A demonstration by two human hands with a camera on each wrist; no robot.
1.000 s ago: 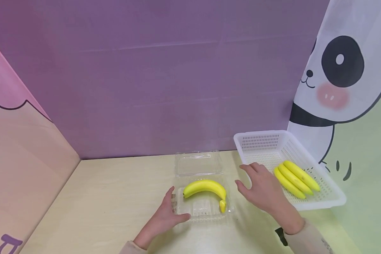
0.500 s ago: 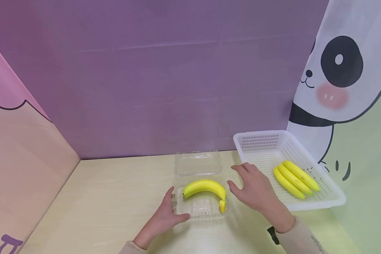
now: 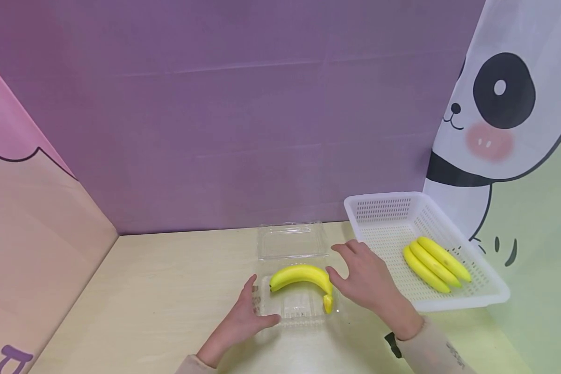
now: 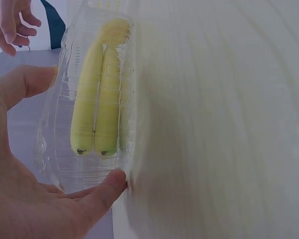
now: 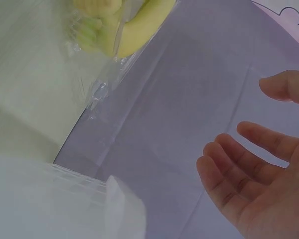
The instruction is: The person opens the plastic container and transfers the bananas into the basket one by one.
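Note:
A clear plastic clamshell container (image 3: 296, 311) lies on the table with its lid (image 3: 292, 242) folded back. In its base are yellow bananas (image 3: 304, 273); from above one is plain, while the left wrist view shows two tips joined at a stem (image 4: 114, 31) through the plastic. My left hand (image 3: 240, 319) grips the container's left end, thumb along one edge and fingers at another. Near the right end hovers my right hand (image 3: 366, 275), fingers loosely bent and thumb apart, holding nothing; the right wrist view shows this hand (image 5: 259, 174) clear of everything.
A white perforated basket (image 3: 385, 208) stands on the right, with a bunch of several bananas (image 3: 432, 265) at its right side. The pale table (image 3: 168, 291) meets a purple backdrop (image 3: 224, 130) behind and printed panels at both sides.
My right hand has moved left, away from the basket and up to the container's right end. The left hand, container and bananas have stayed in place.

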